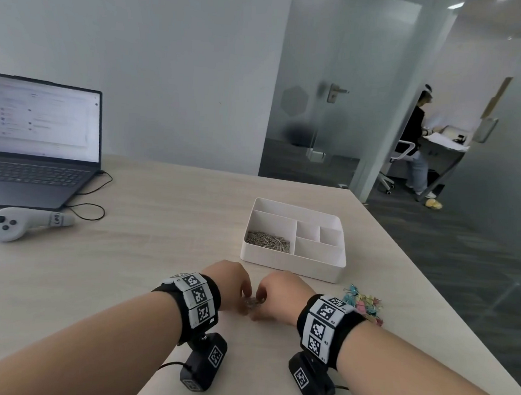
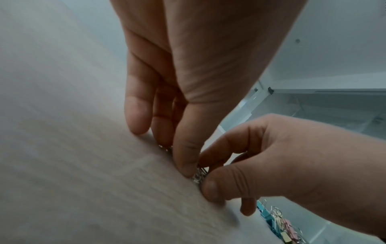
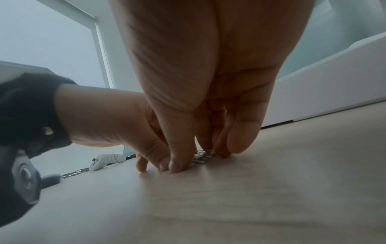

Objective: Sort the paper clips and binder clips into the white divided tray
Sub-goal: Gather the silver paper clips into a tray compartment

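Observation:
A small heap of silver paper clips (image 1: pixel 252 302) (image 2: pixel 199 175) (image 3: pixel 203 158) lies on the table just in front of the white divided tray (image 1: pixel 294 265) (image 3: pixel 323 99). My left hand (image 1: pixel 245 292) (image 2: pixel 173 153) (image 3: pixel 150 158) and right hand (image 1: pixel 261 297) (image 2: pixel 208 175) (image 3: pixel 200 160) meet over it. Curled fingers and thumbs pinch the heap from both sides, with the fingertips down on the table. The tray's near-left compartment holds several paper clips (image 1: pixel 268 240); its other compartments look bare. A pile of pastel binder clips (image 1: pixel 363 303) (image 2: pixel 277 221) lies right of my right wrist.
An open laptop (image 1: pixel 32 148) stands at the far left, with a white controller (image 1: pixel 17 225) (image 3: pixel 104 161) and a black cable (image 1: pixel 93 209) in front of it. The table's right edge (image 1: pixel 432 298) runs close past the binder clips.

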`<state>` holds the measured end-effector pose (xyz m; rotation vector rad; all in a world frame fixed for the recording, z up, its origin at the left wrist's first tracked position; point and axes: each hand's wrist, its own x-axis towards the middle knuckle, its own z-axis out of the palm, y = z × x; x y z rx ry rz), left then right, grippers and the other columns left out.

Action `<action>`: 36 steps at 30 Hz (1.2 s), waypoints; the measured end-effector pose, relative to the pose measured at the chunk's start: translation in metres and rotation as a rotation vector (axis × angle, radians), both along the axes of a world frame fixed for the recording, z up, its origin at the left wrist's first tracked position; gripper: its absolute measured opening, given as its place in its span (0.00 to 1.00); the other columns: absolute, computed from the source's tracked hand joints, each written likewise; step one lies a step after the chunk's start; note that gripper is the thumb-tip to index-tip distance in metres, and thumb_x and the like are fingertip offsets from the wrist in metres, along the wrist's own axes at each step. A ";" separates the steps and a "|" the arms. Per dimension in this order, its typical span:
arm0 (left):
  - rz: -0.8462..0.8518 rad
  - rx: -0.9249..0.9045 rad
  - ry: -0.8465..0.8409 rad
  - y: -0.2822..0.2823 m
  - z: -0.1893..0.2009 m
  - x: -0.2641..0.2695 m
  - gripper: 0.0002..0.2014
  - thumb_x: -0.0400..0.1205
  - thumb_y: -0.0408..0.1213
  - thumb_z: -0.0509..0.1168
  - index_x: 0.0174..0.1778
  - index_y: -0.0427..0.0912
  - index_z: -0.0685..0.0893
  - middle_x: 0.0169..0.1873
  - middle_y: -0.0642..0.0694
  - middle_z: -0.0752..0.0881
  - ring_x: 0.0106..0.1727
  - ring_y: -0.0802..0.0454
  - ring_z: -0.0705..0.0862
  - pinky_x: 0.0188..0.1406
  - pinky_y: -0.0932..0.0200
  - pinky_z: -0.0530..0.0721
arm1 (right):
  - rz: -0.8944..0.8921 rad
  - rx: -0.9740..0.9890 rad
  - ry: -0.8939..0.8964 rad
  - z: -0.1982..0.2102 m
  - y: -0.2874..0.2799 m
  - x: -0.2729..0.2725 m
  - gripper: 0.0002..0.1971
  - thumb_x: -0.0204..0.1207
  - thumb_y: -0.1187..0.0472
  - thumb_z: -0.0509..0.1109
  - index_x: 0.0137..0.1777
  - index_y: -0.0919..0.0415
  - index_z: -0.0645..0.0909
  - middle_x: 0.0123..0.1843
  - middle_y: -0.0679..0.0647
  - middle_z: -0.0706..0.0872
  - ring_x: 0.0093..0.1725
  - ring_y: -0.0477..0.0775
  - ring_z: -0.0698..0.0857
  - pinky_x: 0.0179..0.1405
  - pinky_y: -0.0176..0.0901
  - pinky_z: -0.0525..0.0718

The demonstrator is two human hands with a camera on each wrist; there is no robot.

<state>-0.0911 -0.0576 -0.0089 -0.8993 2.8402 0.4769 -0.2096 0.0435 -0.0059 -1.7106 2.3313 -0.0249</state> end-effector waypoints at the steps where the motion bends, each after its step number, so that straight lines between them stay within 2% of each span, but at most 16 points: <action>1: 0.005 0.005 0.003 0.000 0.000 -0.001 0.19 0.71 0.50 0.77 0.59 0.54 0.91 0.52 0.53 0.91 0.49 0.52 0.88 0.50 0.61 0.85 | -0.006 -0.001 -0.006 0.001 -0.001 0.000 0.20 0.68 0.45 0.79 0.54 0.57 0.92 0.51 0.55 0.91 0.51 0.58 0.88 0.53 0.47 0.87; 4: 0.002 0.006 -0.003 0.001 0.000 -0.003 0.16 0.73 0.48 0.75 0.56 0.54 0.92 0.49 0.50 0.92 0.41 0.51 0.85 0.49 0.61 0.85 | -0.008 0.004 -0.007 0.002 -0.004 0.002 0.17 0.70 0.48 0.79 0.53 0.57 0.92 0.50 0.56 0.92 0.51 0.58 0.88 0.48 0.43 0.84; 8: -0.030 -0.020 -0.015 0.001 0.001 -0.007 0.13 0.76 0.47 0.73 0.55 0.52 0.93 0.49 0.47 0.92 0.51 0.46 0.89 0.46 0.62 0.81 | -0.015 0.018 -0.022 0.002 -0.006 0.001 0.12 0.70 0.53 0.78 0.48 0.59 0.92 0.44 0.57 0.93 0.47 0.59 0.89 0.40 0.41 0.80; 11: -0.049 -0.014 -0.040 -0.001 0.003 -0.009 0.13 0.77 0.48 0.72 0.54 0.50 0.93 0.50 0.46 0.92 0.53 0.44 0.88 0.50 0.59 0.84 | -0.024 0.020 -0.082 0.002 -0.006 -0.002 0.10 0.70 0.55 0.77 0.47 0.59 0.92 0.42 0.56 0.94 0.46 0.57 0.90 0.45 0.42 0.84; 13: -0.053 -0.023 -0.065 -0.001 0.003 -0.011 0.14 0.78 0.50 0.69 0.52 0.49 0.93 0.48 0.45 0.91 0.49 0.43 0.88 0.48 0.58 0.85 | -0.025 0.022 -0.135 0.001 -0.006 -0.004 0.10 0.70 0.56 0.77 0.48 0.60 0.92 0.43 0.57 0.94 0.46 0.57 0.90 0.45 0.42 0.84; 17: -0.053 -0.019 -0.071 -0.003 0.002 -0.015 0.13 0.78 0.50 0.67 0.49 0.49 0.93 0.40 0.49 0.90 0.40 0.47 0.87 0.48 0.58 0.87 | -0.034 0.017 -0.241 -0.001 -0.005 -0.010 0.08 0.70 0.59 0.77 0.46 0.62 0.91 0.44 0.59 0.93 0.37 0.52 0.84 0.32 0.37 0.77; 19: -0.044 0.026 -0.031 -0.006 0.001 -0.015 0.11 0.77 0.49 0.68 0.46 0.50 0.93 0.31 0.54 0.86 0.30 0.54 0.83 0.44 0.61 0.87 | -0.050 0.016 -0.292 -0.003 -0.006 -0.013 0.08 0.69 0.60 0.76 0.46 0.61 0.91 0.44 0.60 0.93 0.35 0.50 0.83 0.32 0.36 0.77; 21: -0.032 0.108 0.002 -0.010 -0.001 -0.015 0.08 0.74 0.47 0.70 0.44 0.52 0.92 0.31 0.56 0.87 0.26 0.58 0.82 0.41 0.62 0.87 | -0.061 0.011 -0.335 -0.005 -0.007 -0.018 0.07 0.68 0.61 0.76 0.46 0.58 0.91 0.44 0.59 0.93 0.34 0.49 0.84 0.33 0.37 0.79; 23: -0.024 0.184 0.034 -0.016 -0.004 -0.015 0.07 0.72 0.45 0.72 0.43 0.52 0.92 0.37 0.53 0.92 0.28 0.55 0.87 0.37 0.63 0.88 | -0.061 -0.002 -0.349 -0.006 -0.007 -0.022 0.07 0.68 0.60 0.76 0.46 0.55 0.91 0.44 0.57 0.93 0.35 0.49 0.84 0.35 0.38 0.80; 25: -0.012 0.228 0.078 -0.021 -0.006 -0.016 0.07 0.71 0.44 0.71 0.43 0.53 0.92 0.39 0.50 0.93 0.27 0.55 0.87 0.32 0.65 0.87 | -0.069 -0.031 -0.362 -0.005 -0.008 -0.027 0.08 0.69 0.60 0.77 0.47 0.54 0.91 0.46 0.54 0.93 0.38 0.48 0.85 0.40 0.39 0.82; 28: -0.003 0.275 0.163 -0.028 -0.002 -0.021 0.07 0.72 0.42 0.72 0.43 0.52 0.93 0.40 0.50 0.93 0.27 0.52 0.88 0.32 0.59 0.90 | -0.106 -0.098 -0.399 -0.003 -0.010 -0.037 0.05 0.69 0.59 0.77 0.44 0.51 0.90 0.42 0.50 0.91 0.39 0.47 0.85 0.43 0.42 0.84; 30: -0.003 0.298 0.224 -0.034 0.005 -0.025 0.04 0.72 0.43 0.73 0.40 0.52 0.92 0.39 0.51 0.93 0.31 0.47 0.91 0.36 0.53 0.93 | -0.134 -0.165 -0.459 0.002 -0.014 -0.045 0.02 0.69 0.58 0.78 0.39 0.50 0.88 0.37 0.47 0.89 0.36 0.46 0.84 0.41 0.45 0.85; 31: -0.002 0.302 0.257 -0.038 0.009 -0.027 0.02 0.72 0.43 0.74 0.39 0.53 0.91 0.37 0.51 0.92 0.33 0.46 0.92 0.37 0.51 0.93 | -0.144 -0.202 -0.485 0.006 -0.016 -0.049 0.03 0.70 0.57 0.79 0.39 0.50 0.87 0.35 0.46 0.88 0.34 0.45 0.83 0.37 0.43 0.83; 33: 0.014 0.313 0.341 -0.046 0.018 -0.033 0.01 0.73 0.42 0.75 0.37 0.52 0.91 0.35 0.52 0.92 0.35 0.44 0.92 0.38 0.48 0.93 | -0.153 -0.282 -0.517 0.014 -0.022 -0.059 0.03 0.72 0.57 0.79 0.41 0.53 0.88 0.36 0.45 0.88 0.33 0.42 0.82 0.34 0.38 0.79; 36: 0.082 0.308 0.447 -0.058 0.029 -0.042 0.01 0.73 0.42 0.75 0.38 0.51 0.92 0.34 0.52 0.91 0.36 0.44 0.92 0.37 0.47 0.93 | -0.193 -0.398 -0.525 0.023 -0.033 -0.074 0.02 0.73 0.57 0.79 0.43 0.52 0.89 0.38 0.45 0.89 0.34 0.42 0.82 0.34 0.37 0.79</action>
